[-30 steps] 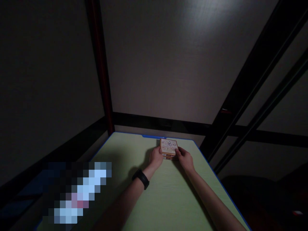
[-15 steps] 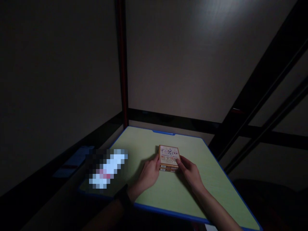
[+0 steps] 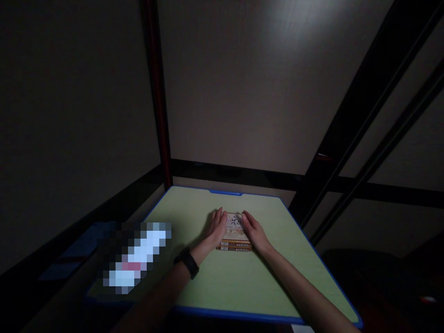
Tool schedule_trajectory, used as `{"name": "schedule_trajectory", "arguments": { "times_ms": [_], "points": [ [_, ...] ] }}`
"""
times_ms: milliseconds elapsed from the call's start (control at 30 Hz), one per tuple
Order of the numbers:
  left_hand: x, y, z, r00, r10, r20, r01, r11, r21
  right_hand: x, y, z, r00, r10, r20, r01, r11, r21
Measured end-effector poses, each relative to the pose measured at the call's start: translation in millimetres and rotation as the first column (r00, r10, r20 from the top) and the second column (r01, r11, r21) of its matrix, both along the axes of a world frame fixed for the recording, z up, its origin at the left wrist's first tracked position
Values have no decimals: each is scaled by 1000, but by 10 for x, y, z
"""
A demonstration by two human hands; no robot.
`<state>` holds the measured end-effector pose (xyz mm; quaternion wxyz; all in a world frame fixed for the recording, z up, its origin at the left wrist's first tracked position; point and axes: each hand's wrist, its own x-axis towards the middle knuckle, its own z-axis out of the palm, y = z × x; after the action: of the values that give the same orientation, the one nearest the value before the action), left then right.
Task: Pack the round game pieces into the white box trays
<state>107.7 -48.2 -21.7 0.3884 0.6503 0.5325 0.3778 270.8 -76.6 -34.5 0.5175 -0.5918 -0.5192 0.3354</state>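
A small stack of flat square boxes with orange edges and a printed, dark-lettered top rests on the green table. My left hand lies along the stack's left side, its fingers together and stretched forward over the edge. On the right side, my right hand presses against the stack, fingertips at its far right corner. Between them the two hands hold the stack, covering both side edges of its top. A black band is around my left wrist.
A bright, pixelated object lies at the table's left side. Dark-framed walls stand behind and to the left. The table has a raised blue rim.
Both hands have shifted from the near sides of the stack to farther forward, their fingers now flatter over its side edges. The view has turned slightly to the right.
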Motion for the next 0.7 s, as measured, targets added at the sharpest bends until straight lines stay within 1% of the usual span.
{"name": "schedule_trajectory", "arguments": {
  "times_ms": [67, 133, 233, 367, 500, 567, 700],
  "points": [
    [-10, -11, 9, 992, -4, -125, 5, 1000, 8, 23, -4, -4, 998, 18, 63, -20, 1000, 19],
    [-33, -26, 37, 967, -29, -253, 42, 998, 48, 44, -5, 10, 993, 30, 115, -34, 999, 30],
    [-55, -46, 87, 931, -64, -361, 108, 989, 104, 64, -16, 40, 981, 16, 191, -25, 999, 44],
    [-52, -51, 135, 915, -92, -392, 148, 982, 114, 72, -45, 74, 971, 21, 239, -30, 999, 31],
    [-47, -46, 161, 915, -84, -395, 132, 986, 97, 86, -53, 96, 948, 43, 315, -42, 999, -9],
    [-52, -50, 169, 915, -90, -392, 130, 988, 78, 101, -47, 101, 944, 50, 327, -47, 999, -19],
    [-66, -72, 170, 949, -86, -304, 104, 994, 43, 128, -41, 103, 949, 45, 313, -42, 999, -16]
  ]
}}
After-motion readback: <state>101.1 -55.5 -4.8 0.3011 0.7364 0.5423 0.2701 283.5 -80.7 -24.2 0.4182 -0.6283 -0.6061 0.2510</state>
